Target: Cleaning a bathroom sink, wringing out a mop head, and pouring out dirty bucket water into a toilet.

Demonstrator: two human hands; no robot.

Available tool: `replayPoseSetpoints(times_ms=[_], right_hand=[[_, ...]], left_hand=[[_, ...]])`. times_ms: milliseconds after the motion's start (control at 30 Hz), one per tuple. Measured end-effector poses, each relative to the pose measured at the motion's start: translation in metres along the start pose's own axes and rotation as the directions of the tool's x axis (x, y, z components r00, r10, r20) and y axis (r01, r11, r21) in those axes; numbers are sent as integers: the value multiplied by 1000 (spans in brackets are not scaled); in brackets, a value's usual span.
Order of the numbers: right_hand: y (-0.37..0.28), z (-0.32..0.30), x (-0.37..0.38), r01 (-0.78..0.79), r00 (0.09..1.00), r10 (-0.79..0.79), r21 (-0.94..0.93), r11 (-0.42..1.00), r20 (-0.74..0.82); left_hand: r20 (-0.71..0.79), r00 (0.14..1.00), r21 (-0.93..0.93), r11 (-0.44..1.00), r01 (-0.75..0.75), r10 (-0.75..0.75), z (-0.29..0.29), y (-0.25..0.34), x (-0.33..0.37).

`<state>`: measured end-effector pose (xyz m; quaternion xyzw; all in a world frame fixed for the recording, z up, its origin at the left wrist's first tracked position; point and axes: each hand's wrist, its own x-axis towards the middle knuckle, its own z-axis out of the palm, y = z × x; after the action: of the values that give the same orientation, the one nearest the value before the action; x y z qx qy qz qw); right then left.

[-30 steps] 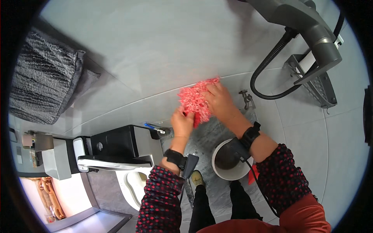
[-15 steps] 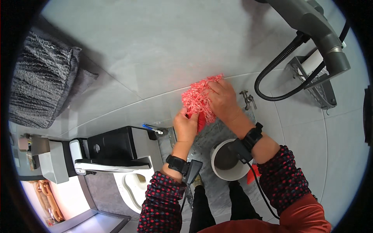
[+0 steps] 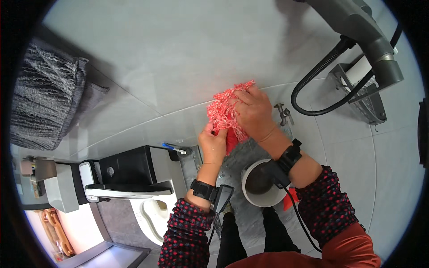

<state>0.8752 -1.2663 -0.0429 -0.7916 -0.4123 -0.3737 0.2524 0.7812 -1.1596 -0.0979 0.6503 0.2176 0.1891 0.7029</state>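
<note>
A red-and-white stringy mop pad with a plain red backing is held up in front of the tiled wall, above a white bucket. My left hand pinches its lower left edge, thumb on the red backing. Over the strands at the upper right, my right hand is closed with its fingers bent into them. The white bucket stands below on the grey floor and holds dark, murky water. Part of its rim is hidden by the device on my right wrist.
A metal tap juts from the wall right of my right hand. A toilet with a black tank stands left, a blue-handled brush beside it. Grey towels hang upper left. A shower hose loops near a wall basket.
My right hand has shifted slightly left over the mop pad, and the strands under its fingers have moved with it. My left hand keeps its pinch in nearly the same place.
</note>
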Motion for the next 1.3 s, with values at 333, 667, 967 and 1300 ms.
replayPoseSetpoints(times_ms=[333, 667, 967, 1300], right_hand=[[-11, -1, 20, -215, 967, 212, -3, 977, -141], [-16, -12, 33, -218, 970, 212, -35, 975, -122], [-8, 11, 7, -274, 961, 271, -58, 960, -56], [-10, 2, 25, -227, 973, 223, -73, 971, -64]], left_hand=[[-35, 999, -3, 1000, -11, 11, -15, 18, 9], [-58, 996, 3, 998, -67, 67, -13, 26, 0], [19, 998, -11, 998, 59, -59, -16, 10, -4], [-17, 999, -54, 997, 51, -52, -13, 16, 1]])
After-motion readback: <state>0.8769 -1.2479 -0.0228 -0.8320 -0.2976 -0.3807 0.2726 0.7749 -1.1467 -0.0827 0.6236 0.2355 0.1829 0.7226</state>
